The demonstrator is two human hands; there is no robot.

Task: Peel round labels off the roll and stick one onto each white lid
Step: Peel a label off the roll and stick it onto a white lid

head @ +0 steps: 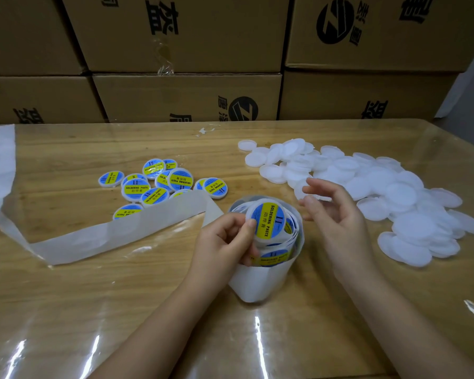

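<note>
Label roll (268,258) sits near the middle of the table (93,310), a bit toward the near edge, standing on end with blue-and-yellow round labels showing inside its loose coils. Left hand (225,242) is clamped round the roll from its left side, fingers curled on the coil; its thumb presses the rim of a labelled lid (268,218) lying on top of the roll, printed face up. Right hand (337,214) is slack: fingers loosely bent and spread, palm turned toward the roll, just beside it, at the near-left fringe of the white lid pile (389,187). That pile spreads over the right half of the surface, from mid-depth out toward the right edge, lids overlapping. Finished lids (159,181) with labels on lie in a loose cluster left of centre, a few stacked on each other. Spent backing strip (93,239) runs from the roll leftward, covers part of the nearest finished lids, folds near the left edge and climbs to the far-left corner. Clear plastic sheet (66,337) covers the wood. Cardboard boxes (186,97) are stacked behind the far edge.
</note>
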